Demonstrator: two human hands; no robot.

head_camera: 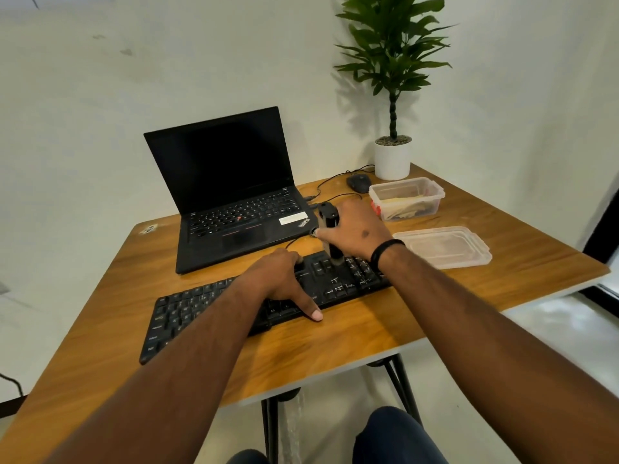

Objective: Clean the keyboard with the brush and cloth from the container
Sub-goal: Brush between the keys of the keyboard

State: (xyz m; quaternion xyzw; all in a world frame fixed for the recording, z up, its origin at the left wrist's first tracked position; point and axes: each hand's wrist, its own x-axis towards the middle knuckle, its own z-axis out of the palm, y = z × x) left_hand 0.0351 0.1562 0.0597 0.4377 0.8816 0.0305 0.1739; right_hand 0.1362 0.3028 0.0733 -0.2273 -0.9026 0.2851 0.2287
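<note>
Black and long, the keyboard (234, 306) lies slantwise across the middle of the tabletop (335, 339), near its front edge. My left hand (284, 279) rests flat on the keys, fingers relaxed, thumb on the front rim. My right hand (358, 229) grips the brush (330, 229) upright, its lower end touching the keys at the keyboard's right end. Toward the right back corner stands the clear container (407, 199), cloth (402, 209) inside, its lid (445, 246) lying just in front of it.
</note>
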